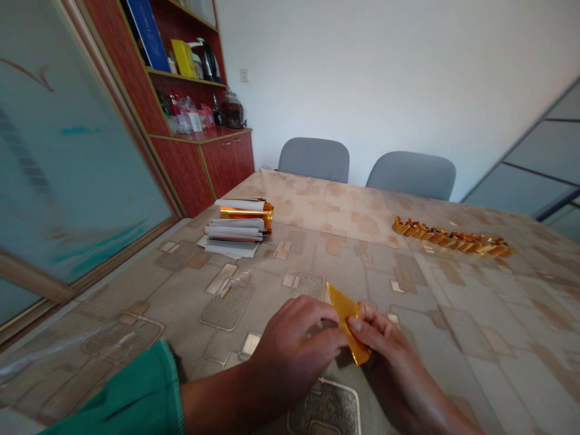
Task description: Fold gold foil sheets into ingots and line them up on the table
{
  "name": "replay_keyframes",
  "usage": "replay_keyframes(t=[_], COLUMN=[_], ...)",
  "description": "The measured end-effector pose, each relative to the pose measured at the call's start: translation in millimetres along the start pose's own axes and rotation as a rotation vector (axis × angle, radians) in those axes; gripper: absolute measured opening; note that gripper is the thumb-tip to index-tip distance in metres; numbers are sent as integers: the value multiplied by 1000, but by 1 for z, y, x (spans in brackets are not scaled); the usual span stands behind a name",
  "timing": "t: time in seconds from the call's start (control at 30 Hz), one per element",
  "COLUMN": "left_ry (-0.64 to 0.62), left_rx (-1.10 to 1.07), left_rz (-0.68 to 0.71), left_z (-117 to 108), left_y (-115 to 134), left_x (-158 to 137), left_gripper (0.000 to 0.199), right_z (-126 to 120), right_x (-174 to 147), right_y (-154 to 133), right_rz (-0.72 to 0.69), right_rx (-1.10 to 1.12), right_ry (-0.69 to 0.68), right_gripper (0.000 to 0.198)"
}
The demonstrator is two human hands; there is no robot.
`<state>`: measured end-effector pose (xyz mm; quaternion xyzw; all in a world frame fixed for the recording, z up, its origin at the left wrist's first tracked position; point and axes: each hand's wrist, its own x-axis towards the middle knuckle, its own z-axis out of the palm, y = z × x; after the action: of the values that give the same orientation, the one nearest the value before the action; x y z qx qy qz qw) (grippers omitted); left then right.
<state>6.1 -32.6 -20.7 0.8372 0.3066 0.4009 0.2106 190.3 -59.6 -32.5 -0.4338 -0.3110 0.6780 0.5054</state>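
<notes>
Clearly, right hand (390, 343) pinched folded gold paper (339, 300) — left hand (287, 341) curled halfway beside it, grip unclear; sheet stack (235, 231) lay near left edge of table (308, 202).

From where I stand, I can read no word, number or brand; the small packs (194, 121) in the cabinet (181, 166) are too blurred.

Gold against patterned beige

A folded, shiny paper piece (341, 306) is gold, like the pleated paper row (453, 239). Stacked rectangular paper sheets (235, 232) show pale grey and gold. The flat, covered surface (299, 208) is beige with brown rounded rectangles; the wide fabric sleeve (131, 393) is green.
</notes>
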Motion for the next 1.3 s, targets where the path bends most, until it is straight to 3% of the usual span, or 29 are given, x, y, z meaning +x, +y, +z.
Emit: replay_keyframes(t=[0.07, 0.17, 0.33, 0.47, 0.6, 0.7, 0.77, 0.87, 0.97, 1.07, 1.17, 1.3], left_ry=[-81, -150, -120, -6, 57, 94, 76, -15, -41, 30, 53, -9], left_rx=[110, 150, 195, 110, -15, -123, -194, -336, -665, -962, -1132, -1238], left_rz=[103, 150, 183, 67, -21, -69, -145, -347, -621, -843, -961, -1007], left_z=[-1, -4, -8, -8, -6, -3, -3, -3, -4, -4, -3, -2], left_y=[-1, -3, -7, -7, -7, -7, -6, -3, -4, -8, -9, -4], left_x=[0, -1, 0, 4, 6, 4, 3, 5, 8, 11, 11, 9], left_gripper=[17, 21, 22, 20, 16, 14, 13, 13, 16, 29, 36, 39], right_z=[1, 3, 3, -2, -2, 2, 2, -2, -9, -13, -14, -12], right_x=[-2, -3, -1, -4, -9, -8, -6, -4, -1, 1, 3, 2], right_y=[0, 2, 4, -6, -21, -26, -25, -19, -15, -17, -21, -24], right_rz=[14, 24, -12, -353, -767, -941, -935, -782, -693, -778, -904, -952], right_rx=[2, -26, -70, -349, -807, -984, -968, -808, -697, -846, -1030, -1098], right_ry=[-21, -52, -80, 50, -65, -122, -151, -170, -89, -41, -176, -347], right_gripper=[36, 36, 36, 33, 11, 10, 10, 9, 21, 34, 46, 40])
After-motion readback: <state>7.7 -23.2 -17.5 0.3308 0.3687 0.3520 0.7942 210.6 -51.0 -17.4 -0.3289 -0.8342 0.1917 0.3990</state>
